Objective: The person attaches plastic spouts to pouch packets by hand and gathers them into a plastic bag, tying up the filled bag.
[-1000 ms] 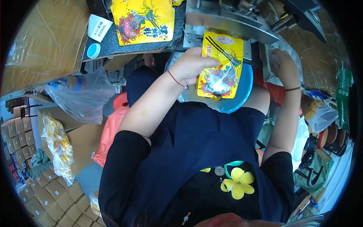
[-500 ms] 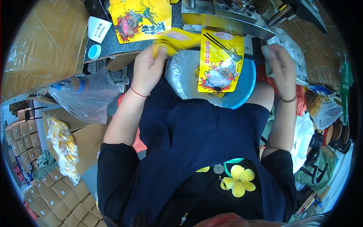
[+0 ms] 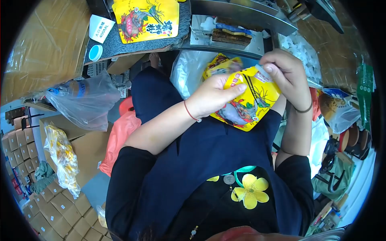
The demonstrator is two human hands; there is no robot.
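A yellow printed pouch (image 3: 251,102) is tilted between my two hands above my lap. My left hand (image 3: 215,94) grips its left side, thumb flat on the front. At the pouch's top corner, my right hand (image 3: 287,72) pinches the edge together with a small pale translucent piece I cannot make out fully. Just behind my left hand, more yellow pouches (image 3: 217,62) lie in a plastic-lined basin (image 3: 187,72), one of them blurred. Beyond the basin is a metal machine (image 3: 225,46) with a brown bar on its plate.
At the back left, a stack of yellow pouches (image 3: 148,24) lies on the grey worktop (image 3: 177,40), beside a paper label (image 3: 101,29) and a blue-white cap (image 3: 95,53). A bag of small white pieces (image 3: 301,52) stands at right. Cardboard boxes (image 3: 60,213) fill the lower left.
My left hand has moved right and down with a pouch, and my right hand has come in to meet it. The pouch hanging at the machine is gone from there, exposing the plate.
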